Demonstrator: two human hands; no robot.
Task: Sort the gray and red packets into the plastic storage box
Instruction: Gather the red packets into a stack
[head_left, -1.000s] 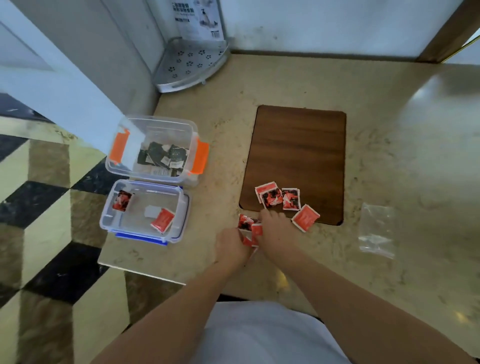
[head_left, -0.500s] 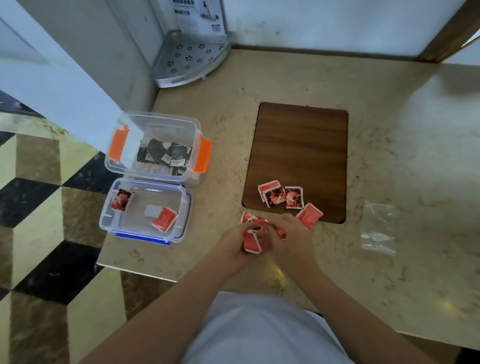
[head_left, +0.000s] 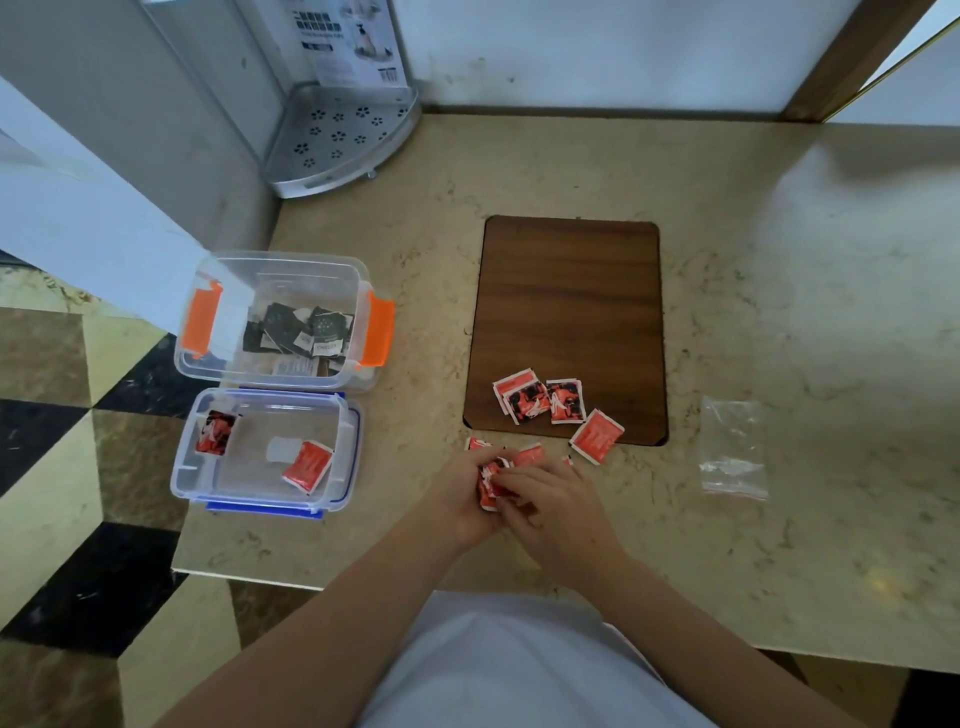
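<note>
My left hand (head_left: 460, 496) and my right hand (head_left: 553, 501) meet just in front of the wooden board, both closed around a small bunch of red packets (head_left: 489, 480). More red packets (head_left: 537, 400) lie on the board's near edge, and one (head_left: 597, 435) hangs over that edge. The clear storage box (head_left: 280, 270) with orange clips holds several gray packets (head_left: 306, 330). Its blue-trimmed tray (head_left: 353, 452) sits in front of it with two red packets (head_left: 307, 466) inside.
The wooden board (head_left: 571, 291) lies mid-counter. An empty clear plastic bag (head_left: 732, 447) rests to its right. A perforated metal corner shelf (head_left: 343, 135) stands at the back left. The counter's edge runs just left of the boxes, above the tiled floor (head_left: 67, 467).
Both hands gathered loose red packets off the counter and drew together, now holding them as a bunch between them. The packets on the board have not moved.
</note>
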